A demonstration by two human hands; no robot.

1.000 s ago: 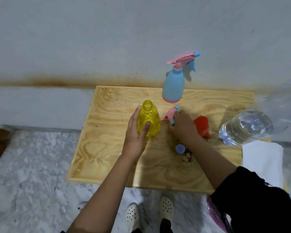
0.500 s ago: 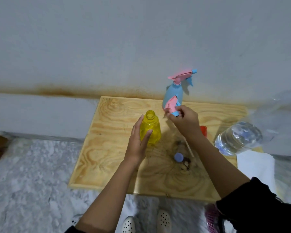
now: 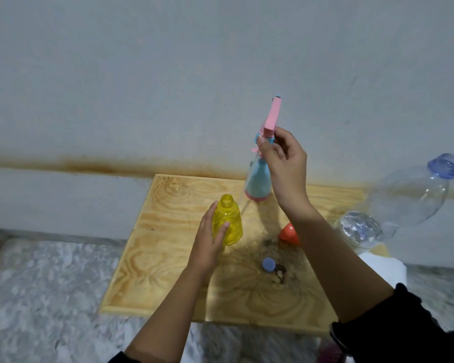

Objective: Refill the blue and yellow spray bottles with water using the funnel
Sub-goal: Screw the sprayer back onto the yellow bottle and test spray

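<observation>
1. Yellow spray bottle [image 3: 227, 226] stands upright near the middle of the plywood board [image 3: 168, 258], with its neck open and no head on it.
2. Left hand [image 3: 207, 247] grips the yellow bottle from its near-left side, fingers and thumb curled round the body.
3. Right hand [image 3: 283, 158] is raised well above the board, its fingertips pinching the collar of a pink spray head [image 3: 271, 119]. The head points upward, with its blue nozzle tip at the top.
4. Blue spray bottle [image 3: 258, 182] stands upright at the back of the board, close to the wall [image 3: 142, 74]. The right hand covers its top, so I cannot tell whether a head is fitted.
5. Red funnel [image 3: 288, 233] lies on the board to the right of the yellow bottle, apart from both spray bottles and partly hidden by the right forearm.
6. Small blue cap [image 3: 268, 264] sits on the board in front of the funnel, next to a dark stain.
7. Clear plastic bottle [image 3: 409, 197] is at the board's right edge, blue neck uncapped, with water in its lower part.
8. White cloth [image 3: 385, 268] lies just in front of the clear bottle.
9. Board rests on a marble surface [image 3: 37, 284], and a rusty streak runs along the wall behind it.
</observation>
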